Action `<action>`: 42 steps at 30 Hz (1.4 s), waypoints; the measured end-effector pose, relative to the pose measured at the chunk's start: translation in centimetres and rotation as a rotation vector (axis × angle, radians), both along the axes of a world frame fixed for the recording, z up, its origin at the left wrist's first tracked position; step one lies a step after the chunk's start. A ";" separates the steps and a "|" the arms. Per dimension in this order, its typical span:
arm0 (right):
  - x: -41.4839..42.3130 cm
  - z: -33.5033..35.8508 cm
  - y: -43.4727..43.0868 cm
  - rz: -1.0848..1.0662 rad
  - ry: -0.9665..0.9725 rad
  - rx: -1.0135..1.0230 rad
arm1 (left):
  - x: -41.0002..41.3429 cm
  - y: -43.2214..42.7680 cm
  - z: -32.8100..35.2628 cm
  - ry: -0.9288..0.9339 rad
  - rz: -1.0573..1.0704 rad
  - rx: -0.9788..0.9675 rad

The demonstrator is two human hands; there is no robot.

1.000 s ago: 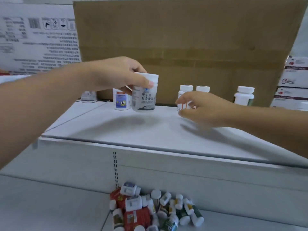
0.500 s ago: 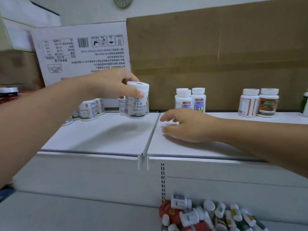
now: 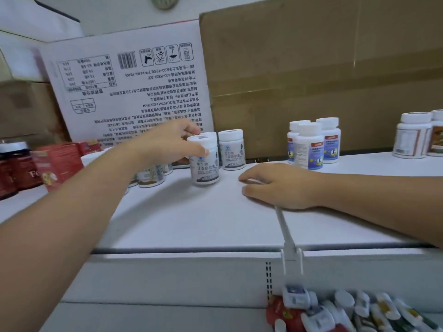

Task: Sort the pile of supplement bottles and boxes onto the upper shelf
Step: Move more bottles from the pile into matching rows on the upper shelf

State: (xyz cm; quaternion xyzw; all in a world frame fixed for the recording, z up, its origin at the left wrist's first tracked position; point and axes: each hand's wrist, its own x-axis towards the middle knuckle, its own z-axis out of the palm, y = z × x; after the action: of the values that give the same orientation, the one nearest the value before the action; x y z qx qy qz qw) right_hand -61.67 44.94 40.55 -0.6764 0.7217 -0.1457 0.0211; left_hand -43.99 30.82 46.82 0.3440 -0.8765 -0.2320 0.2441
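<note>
So the grey-label supplement bottle (image 3: 205, 164) stood upright on the upper shelf (image 3: 191, 219), just beside a matching bottle (image 3: 232, 149). The left hand (image 3: 165, 144) gripped its top, and the right hand (image 3: 280, 185) lay flat nearby, fingers loose.

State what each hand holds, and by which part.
The left hand grips the grey-labelled bottle around its white cap and upper body, thumb in front. The right hand lies flat on the upper shelf, holding nothing.
</note>
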 end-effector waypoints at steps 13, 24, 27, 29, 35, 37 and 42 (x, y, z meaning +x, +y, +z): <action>-0.4 -0.1 -0.5 0.024 -0.011 0.004 | -0.2 -2.2 -3.6 0.099 0.023 -0.099; 0.3 0.2 -0.5 0.001 0.047 -0.041 | 0.9 -1.5 -3.8 -0.559 0.164 -0.315; 0.3 0.8 0.8 -0.035 0.119 -0.071 | 2.2 1.0 -3.3 -0.646 0.177 -0.259; 0.0 1.4 2.2 -0.051 0.135 -0.070 | 3.1 2.8 -3.1 -0.640 0.176 -0.257; -2.3 2.6 10.3 -0.123 0.036 -0.081 | 5.3 9.6 -3.0 -0.552 0.201 -0.215; -3.0 2.6 13.7 -0.140 0.022 -0.077 | 5.7 12.5 -3.1 -0.519 0.207 -0.208; -3.9 2.0 22.4 -0.189 0.089 -0.130 | 6.7 20.4 -4.0 -0.379 0.227 -0.233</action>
State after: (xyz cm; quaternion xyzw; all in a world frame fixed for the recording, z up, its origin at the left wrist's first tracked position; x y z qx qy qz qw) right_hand -65.61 67.38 42.50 -0.6112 0.7714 -0.1633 -0.0688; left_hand -37.32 51.26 42.77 0.4472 -0.8831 -0.0320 0.1381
